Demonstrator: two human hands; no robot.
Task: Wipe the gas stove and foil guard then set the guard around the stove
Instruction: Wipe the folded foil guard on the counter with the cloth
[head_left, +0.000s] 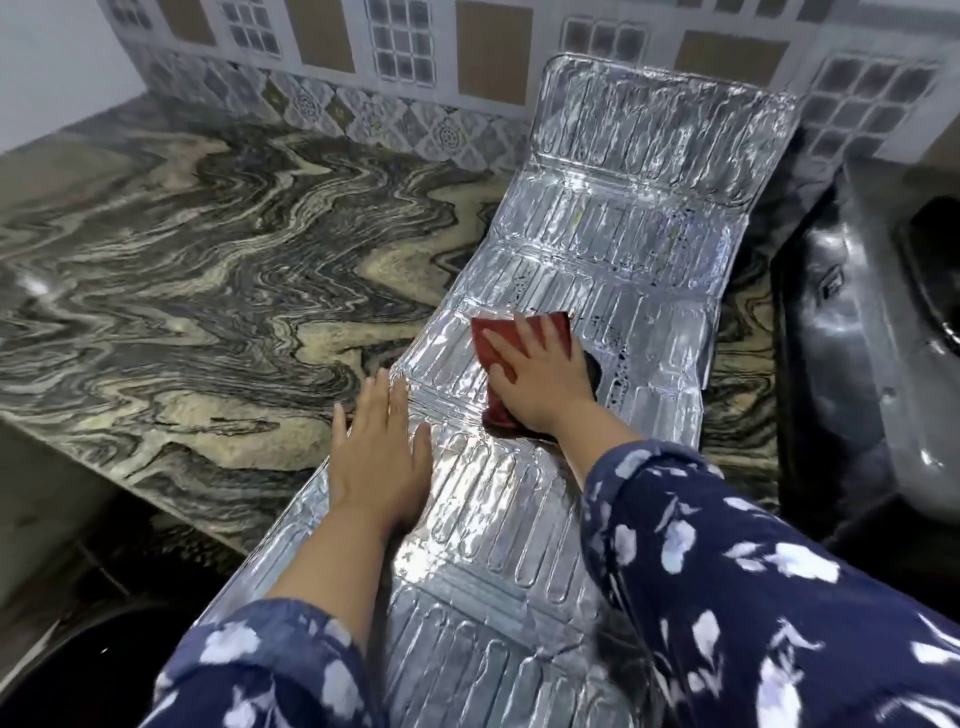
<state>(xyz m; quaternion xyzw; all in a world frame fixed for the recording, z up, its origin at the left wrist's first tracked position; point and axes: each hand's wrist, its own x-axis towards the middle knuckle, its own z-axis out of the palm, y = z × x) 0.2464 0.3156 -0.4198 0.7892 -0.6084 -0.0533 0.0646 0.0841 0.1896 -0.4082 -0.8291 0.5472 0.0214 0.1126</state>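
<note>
Currently foil guard (597, 249) lies unfolded on surface (182, 249), long axis toward wall, far panel tilted up. Right hand (540, 374) presses red cloth (493, 332), fingers (523, 335) straight; left hand (379, 452) flat on guard's left edge. Bare surface left.

Place: home kitchen
Counter (208, 234): swirled stone slab
Wall (400, 47): patterned tiles
Foil guard (597, 249): spread across the counter

Foil guard (623, 234) lay unfolded on countertop (208, 249) — right hand (540, 374) pressed red cloth (485, 332); left hand (379, 452) flat at its 8 o'clock.
</note>
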